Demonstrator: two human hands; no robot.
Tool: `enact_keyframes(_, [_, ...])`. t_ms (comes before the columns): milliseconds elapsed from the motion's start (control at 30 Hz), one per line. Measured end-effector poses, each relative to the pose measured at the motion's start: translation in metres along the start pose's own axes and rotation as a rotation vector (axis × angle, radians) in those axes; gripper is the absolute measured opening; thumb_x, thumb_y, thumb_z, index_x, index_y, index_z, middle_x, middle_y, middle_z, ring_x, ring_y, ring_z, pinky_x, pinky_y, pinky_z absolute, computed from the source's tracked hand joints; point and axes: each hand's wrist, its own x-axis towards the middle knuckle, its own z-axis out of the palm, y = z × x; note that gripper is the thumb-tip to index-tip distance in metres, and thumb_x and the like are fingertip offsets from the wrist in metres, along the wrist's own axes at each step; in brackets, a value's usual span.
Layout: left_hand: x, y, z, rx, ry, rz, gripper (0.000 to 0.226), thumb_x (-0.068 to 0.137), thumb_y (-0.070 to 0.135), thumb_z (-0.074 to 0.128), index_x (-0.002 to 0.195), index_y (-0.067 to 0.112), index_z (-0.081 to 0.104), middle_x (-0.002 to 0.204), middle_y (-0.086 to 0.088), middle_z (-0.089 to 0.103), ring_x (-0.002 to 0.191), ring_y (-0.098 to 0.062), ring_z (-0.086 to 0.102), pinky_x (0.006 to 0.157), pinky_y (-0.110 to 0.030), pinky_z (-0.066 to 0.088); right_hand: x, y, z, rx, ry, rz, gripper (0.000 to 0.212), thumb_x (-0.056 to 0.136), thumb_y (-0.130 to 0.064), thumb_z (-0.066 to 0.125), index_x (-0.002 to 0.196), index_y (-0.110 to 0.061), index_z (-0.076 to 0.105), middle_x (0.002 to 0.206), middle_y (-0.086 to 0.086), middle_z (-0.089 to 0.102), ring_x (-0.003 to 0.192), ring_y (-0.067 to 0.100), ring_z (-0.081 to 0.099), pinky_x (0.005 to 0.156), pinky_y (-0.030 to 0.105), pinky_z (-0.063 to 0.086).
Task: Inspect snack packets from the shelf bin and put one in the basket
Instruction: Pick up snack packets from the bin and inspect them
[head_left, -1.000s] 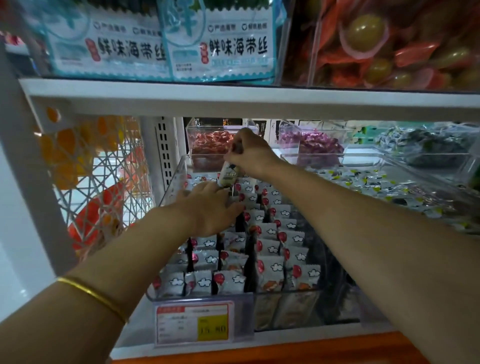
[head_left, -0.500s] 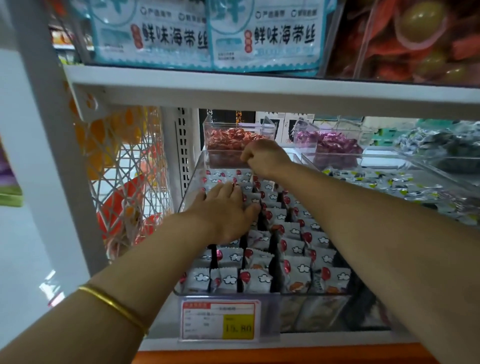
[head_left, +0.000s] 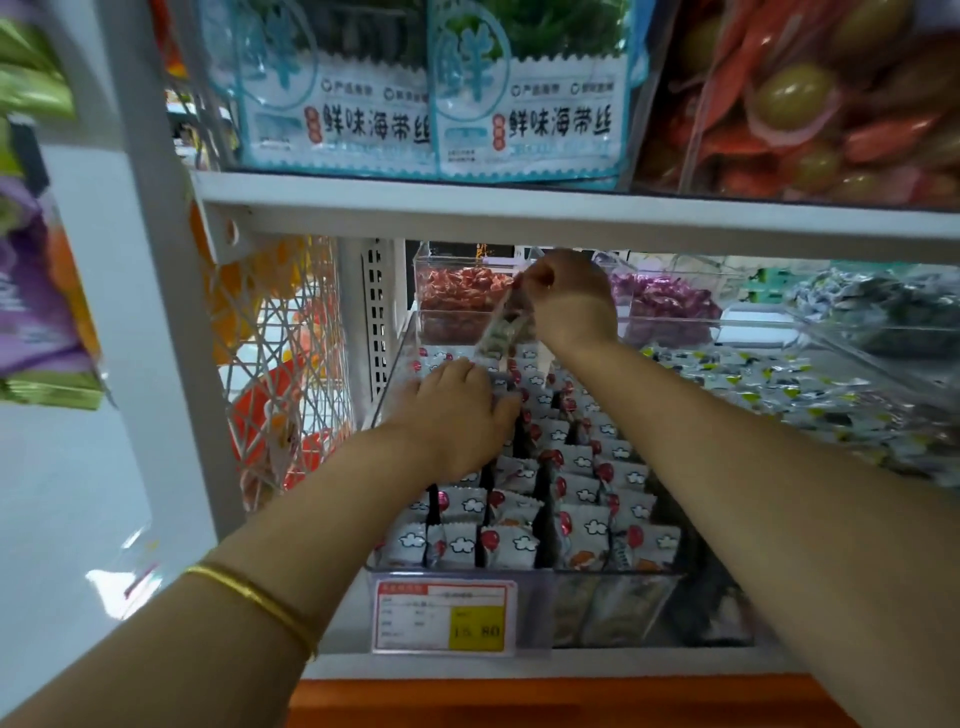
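Snack packet (head_left: 506, 327) is hanging now from the right hand (head_left: 569, 304), above the back rows of the clear shelf bin (head_left: 519, 576). Half a second ago this hand was lying low on those rows with the knuckles down and no packet was showing; now it is lifted under the upper shelf board and is pinching the packet by its top edge between thumb and fingertips. I am judging from this that one packet is coming out for inspection, so the task is in its looking step, and the putting into the basket is not yet done. I am not recognising the basket with certainty in this view.

The left hand (head_left: 457, 410) is resting as before on the tops of the standing packets, its fingers rather straight and close together, holding nothing.

The lifted packet is looking small and slim, pale with some green and dark print. It is tilting, with the lower end pointing toward the left hand, and it is blurred, so its print is not readable. The packets in the bin are showing white clouds and red balloons.
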Motion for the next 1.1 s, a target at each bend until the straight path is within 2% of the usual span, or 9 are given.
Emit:
enact_keyframes(100, [-0.022,0.012,-0.010,-0.190,0.110,0.021,0.040,0.097,0.035,0.040,0.121,0.003,0.047,0.126,-0.015,0.046,0.119,-0.031,0.042,0.102,-0.043,0.035,-0.034,0.002,-0.035,0.285,0.182,0.093,0.014,0.092,-0.010,0.055,0.093,-0.002,0.066,0.096,0.011,0.066,0.089,0.026,0.063,0.075,0.031,0.050])
enact_keyframes(200, [-0.047,0.026,-0.018,-0.343,0.239,-0.014,0.037,0.096,0.023,0.046,0.128,0.006,0.044,0.125,-0.014,0.050,0.105,-0.026,0.052,0.097,-0.039,0.043,-0.077,0.003,-0.067,0.537,0.174,0.211,0.007,0.092,-0.006,0.055,0.090,-0.007,0.061,0.096,0.011,0.064,0.071,0.019,0.064,0.062,0.027,0.057])
enact_keyframes(267, [-0.062,0.033,-0.022,-0.451,0.296,-0.064,0.038,0.097,0.021,0.045,0.131,0.005,0.042,0.110,-0.012,0.059,0.096,-0.027,0.060,0.094,-0.040,0.047,-0.103,0.005,-0.086,0.677,0.132,0.279,0.006,0.093,-0.005,0.054,0.090,-0.006,0.059,0.093,0.012,0.064,0.056,0.013,0.063,0.053,0.019,0.054])
enact_keyframes(400, [-0.086,0.044,-0.022,-1.016,0.205,-0.166,0.034,0.097,0.014,0.046,0.130,0.005,0.048,0.102,-0.009,0.064,0.089,-0.021,0.067,0.085,-0.041,0.054,-0.145,0.009,-0.111,0.923,0.022,0.462,0.008,0.092,-0.005,0.054,0.090,-0.004,0.061,0.090,0.012,0.063,0.055,0.010,0.064,0.055,0.021,0.055])
enact_keyframes(500, [-0.095,0.045,-0.020,-1.109,0.174,-0.159,0.023,0.095,0.015,0.050,0.113,0.005,0.061,0.094,-0.011,0.067,0.080,-0.018,0.070,0.071,-0.027,0.058,-0.167,0.015,-0.121,1.048,-0.034,0.575,0.009,0.091,-0.007,0.056,0.086,-0.004,0.063,0.087,0.010,0.062,0.057,0.012,0.065,0.056,0.023,0.055])
enact_keyframes(700, [-0.103,0.042,-0.018,-1.338,0.130,-0.187,0.015,0.088,0.025,0.058,0.087,0.012,0.066,0.095,-0.013,0.065,0.074,-0.018,0.068,0.060,-0.019,0.054,-0.178,0.021,-0.131,1.080,-0.144,0.573,0.007,0.087,-0.010,0.059,0.089,-0.007,0.066,0.077,0.003,0.064,0.052,0.012,0.062,0.049,0.021,0.051])
enact_keyframes(833, [-0.102,0.043,-0.018,-1.623,0.157,-0.286,0.020,0.091,0.010,0.053,0.074,0.012,0.064,0.069,-0.006,0.066,0.053,-0.011,0.063,0.049,-0.017,0.051,-0.177,0.021,-0.130,1.049,-0.122,0.543,0.008,0.086,-0.006,0.059,0.086,-0.010,0.067,0.065,-0.003,0.064,0.047,0.008,0.056,0.043,0.019,0.046])
enact_keyframes(1000, [-0.104,0.047,-0.018,-1.673,0.143,-0.320,0.032,0.091,0.006,0.051,0.064,0.013,0.068,0.059,-0.004,0.065,0.049,-0.010,0.063,0.046,-0.016,0.051,-0.175,0.021,-0.129,1.245,-0.091,0.658,0.012,0.087,-0.002,0.056,0.083,-0.007,0.066,0.057,-0.003,0.062,0.042,0.008,0.051,0.038,0.018,0.041])
enact_keyframes(1100, [-0.103,0.050,-0.018,-1.672,0.110,-0.305,0.023,0.092,0.005,0.050,0.076,0.010,0.067,0.061,-0.003,0.067,0.049,-0.011,0.063,0.047,-0.018,0.052,-0.175,0.023,-0.129,1.221,-0.080,0.652,0.014,0.088,-0.002,0.055,0.083,-0.007,0.067,0.054,-0.003,0.062,0.042,0.007,0.050,0.038,0.018,0.041])
